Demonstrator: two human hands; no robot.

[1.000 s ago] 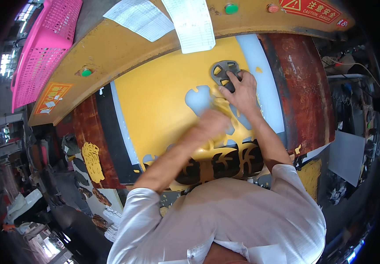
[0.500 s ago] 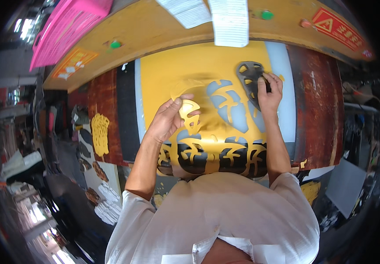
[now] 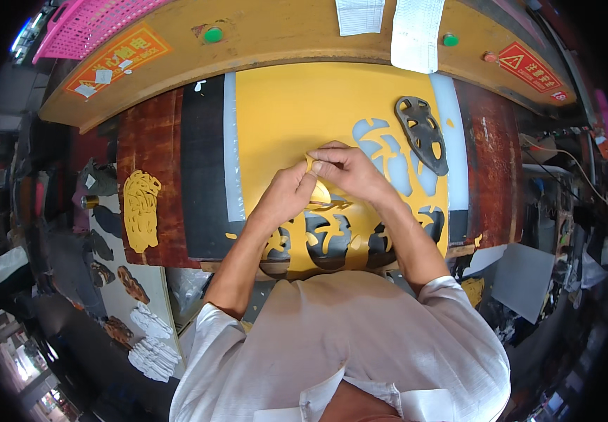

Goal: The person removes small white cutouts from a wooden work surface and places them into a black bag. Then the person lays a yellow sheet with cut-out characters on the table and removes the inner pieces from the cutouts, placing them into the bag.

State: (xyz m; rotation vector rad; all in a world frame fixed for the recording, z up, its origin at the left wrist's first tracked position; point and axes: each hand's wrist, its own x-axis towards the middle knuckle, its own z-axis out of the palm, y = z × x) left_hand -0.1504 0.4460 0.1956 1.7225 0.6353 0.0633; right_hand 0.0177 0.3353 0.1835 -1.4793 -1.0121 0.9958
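Observation:
My left hand [image 3: 283, 193] and my right hand [image 3: 352, 174] meet over the middle of a yellow sheet [image 3: 297, 98]. Both pinch a curved yellow cut-out piece [image 3: 320, 195] between fingers and thumbs; part of it is hidden behind them. Shaped openings run through the sheet's near edge, which droops toward my body, and more openings lie right of my hands. A dark cutting die [image 3: 416, 128], long and pierced with several holes, rests on the sheet's right side, apart from both hands. Yellow shows through its holes.
A yellow machine beam [image 3: 269, 46] with a green button [image 3: 212, 35] and hanging papers [image 3: 414, 39] spans the far side. At the left, yellow cut pieces [image 3: 141, 214] are piled on the reddish-brown board [image 3: 167, 141]. A pink basket [image 3: 96, 32] stands at the upper left.
My right hand has let go of the cutting die and come left to join my left hand at the yellow piece. The view has shifted slightly.

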